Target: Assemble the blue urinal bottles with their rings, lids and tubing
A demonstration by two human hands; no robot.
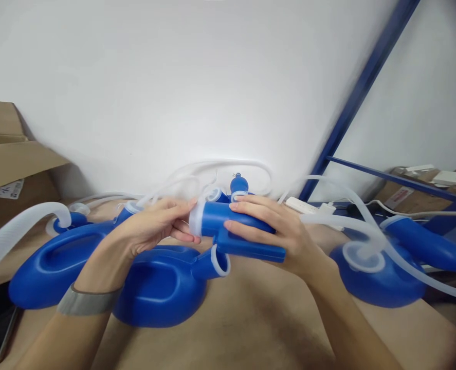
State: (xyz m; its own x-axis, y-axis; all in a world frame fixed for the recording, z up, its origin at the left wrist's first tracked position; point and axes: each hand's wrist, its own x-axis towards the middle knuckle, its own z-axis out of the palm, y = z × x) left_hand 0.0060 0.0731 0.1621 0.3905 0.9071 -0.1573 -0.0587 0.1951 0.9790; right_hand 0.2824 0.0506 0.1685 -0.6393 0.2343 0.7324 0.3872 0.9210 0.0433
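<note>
My right hand (pixel 277 231) is wrapped round a blue plastic container (pixel 235 228) with a handle, held above the table. At its left end sits a translucent white cap (pixel 195 220), and the fingers of my left hand (pixel 156 223) pinch that cap. A grey band (pixel 85 302) circles my left wrist. Below my hands lie two more blue handled containers (pixel 162 288) on the tan table (pixel 251 318), one with a white-ringed spout (pixel 220 261).
Translucent white hoses (pixel 15 228) loop over the table to the left, behind and to the right. Other blue containers (pixel 378 277) lie at the right. A cardboard box (pixel 7 159) stands at left, blue shelf struts (pixel 362 87) and a white power strip (pixel 308 207) at right.
</note>
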